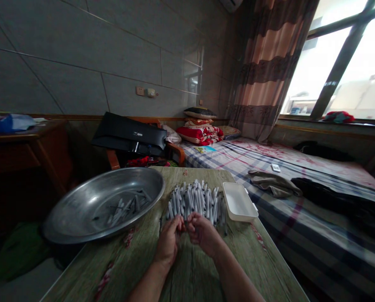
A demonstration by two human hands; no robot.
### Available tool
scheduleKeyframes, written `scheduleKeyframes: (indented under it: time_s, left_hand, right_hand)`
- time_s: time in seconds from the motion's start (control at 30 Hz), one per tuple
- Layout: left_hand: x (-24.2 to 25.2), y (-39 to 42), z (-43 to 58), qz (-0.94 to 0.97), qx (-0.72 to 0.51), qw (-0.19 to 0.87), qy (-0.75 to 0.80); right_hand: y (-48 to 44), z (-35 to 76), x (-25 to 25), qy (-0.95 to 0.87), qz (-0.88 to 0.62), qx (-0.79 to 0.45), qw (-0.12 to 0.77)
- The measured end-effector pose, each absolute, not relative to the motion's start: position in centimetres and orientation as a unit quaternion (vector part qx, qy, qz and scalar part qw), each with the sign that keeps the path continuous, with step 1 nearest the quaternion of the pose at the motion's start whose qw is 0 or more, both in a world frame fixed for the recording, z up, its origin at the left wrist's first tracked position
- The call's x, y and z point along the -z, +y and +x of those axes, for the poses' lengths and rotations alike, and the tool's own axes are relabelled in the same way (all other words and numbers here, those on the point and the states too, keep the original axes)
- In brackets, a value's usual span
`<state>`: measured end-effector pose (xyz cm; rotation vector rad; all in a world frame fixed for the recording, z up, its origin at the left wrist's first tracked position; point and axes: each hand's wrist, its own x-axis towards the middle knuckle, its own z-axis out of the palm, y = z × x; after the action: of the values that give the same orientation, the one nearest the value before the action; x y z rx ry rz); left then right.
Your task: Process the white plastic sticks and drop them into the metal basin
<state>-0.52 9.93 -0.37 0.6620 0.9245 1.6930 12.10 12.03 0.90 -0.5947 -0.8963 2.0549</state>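
A pile of slim, whitish, pen-like sticks (195,199) with dark ends lies in the middle of the wood-grain table (194,268). At its near edge my left hand (171,235) has its fingers curled and pinched together. Close beside it, my right hand (203,233) is closed, its fingertips turned toward the left hand. Whatever sits between the fingers is too small to make out. To the left, a large metal basin (80,209) holds several similar sticks (126,209). An open white plastic box (239,201) stands just right of the pile.
A bed (225,155) with a plaid sheet runs along the table's right side, with clothes (274,184) on it. Behind the table, a black monitor-like panel (134,134) leans on a wooden chair (176,153). A wooden desk (24,142) stands at the left.
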Motion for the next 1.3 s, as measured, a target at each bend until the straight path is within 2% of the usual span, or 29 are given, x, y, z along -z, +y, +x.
scheduleKeyframes:
  time_s: [0.13, 0.27, 0.37, 0.47, 0.57, 0.73, 0.9, 1.07, 1.3]
  left_hand:
    - [0.6, 9.8, 0.3, 0.175, -0.674, 0.639, 0.326]
    - [0.9, 9.6, 0.8, 0.095, -0.654, 0.684, 0.309]
    - [0.7, 9.6, 1.0, 0.065, -0.629, 0.717, 0.292]
    - [0.4, 9.5, 1.0, 0.026, -0.610, 0.736, 0.292]
    - [0.2, 9.4, 0.7, -0.024, -0.593, 0.745, 0.303]
    - [0.4, 9.6, 0.3, -0.043, -0.609, 0.733, 0.299]
    - [-0.1, 9.8, 0.6, -0.041, -0.611, 0.735, 0.291]
    - [-0.5, 9.4, 0.8, -0.038, -0.595, 0.734, 0.325]
    - [-4.7, 8.2, -0.3, 0.174, -0.589, 0.693, 0.378]
  right_hand:
    - [12.8, 11.9, -0.6, -0.258, -0.164, -0.800, 0.516]
    - [13.0, 11.1, 0.2, -0.293, -0.212, -0.733, 0.577]
    - [12.6, 10.5, 0.7, -0.417, -0.307, -0.623, 0.586]
    - [11.9, 10.0, 1.0, -0.579, -0.404, -0.436, 0.557]
    - [11.3, 9.8, 1.1, -0.681, -0.410, -0.311, 0.521]
    - [11.2, 10.0, 0.7, -0.698, -0.380, -0.346, 0.499]
    - [11.9, 10.6, 0.9, -0.644, -0.391, -0.393, 0.527]
    - [13.0, 11.9, 1.6, -0.571, -0.453, -0.303, 0.615]
    - [15.0, 13.4, 2.7, -0.472, -0.515, -0.217, 0.682]
